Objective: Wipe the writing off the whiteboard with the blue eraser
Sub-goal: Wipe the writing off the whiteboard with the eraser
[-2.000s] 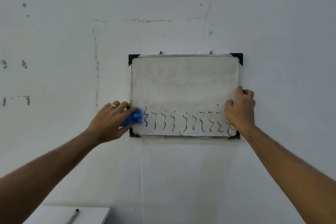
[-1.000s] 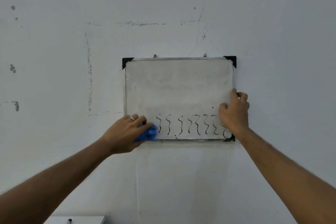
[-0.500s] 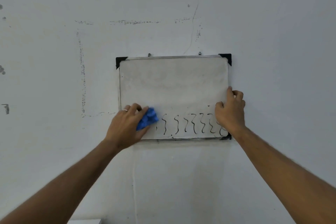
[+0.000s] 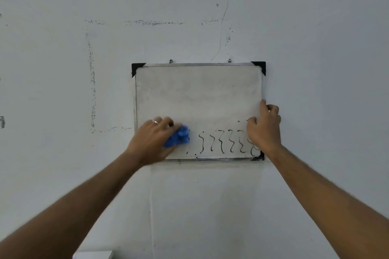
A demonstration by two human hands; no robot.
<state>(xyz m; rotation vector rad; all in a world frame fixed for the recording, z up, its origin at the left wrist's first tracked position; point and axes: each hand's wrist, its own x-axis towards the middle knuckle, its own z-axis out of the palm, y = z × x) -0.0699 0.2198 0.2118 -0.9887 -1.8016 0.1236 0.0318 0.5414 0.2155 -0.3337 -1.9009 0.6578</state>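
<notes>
A small whiteboard (image 4: 197, 94) with black corner caps hangs on the wall. Along its bottom edge runs a row of black squiggles (image 4: 223, 142), several of them between my two hands. My left hand (image 4: 151, 143) grips a crumpled blue eraser (image 4: 178, 137) and presses it against the lower left part of the board. A ring shows on that hand. My right hand (image 4: 264, 127) holds the board's right edge near the lower right corner, fingers curled round the frame, and covers the last squiggles.
The whiteboard hangs from two screws (image 4: 171, 61) on a scuffed white wall (image 4: 84, 90). A corner of a white surface (image 4: 94, 255) shows at the bottom edge, left of centre.
My left hand has swept the eraser rightward along the bottom row, and the squiggles on the left are gone. The right hand has kept its hold on the board's edge.
</notes>
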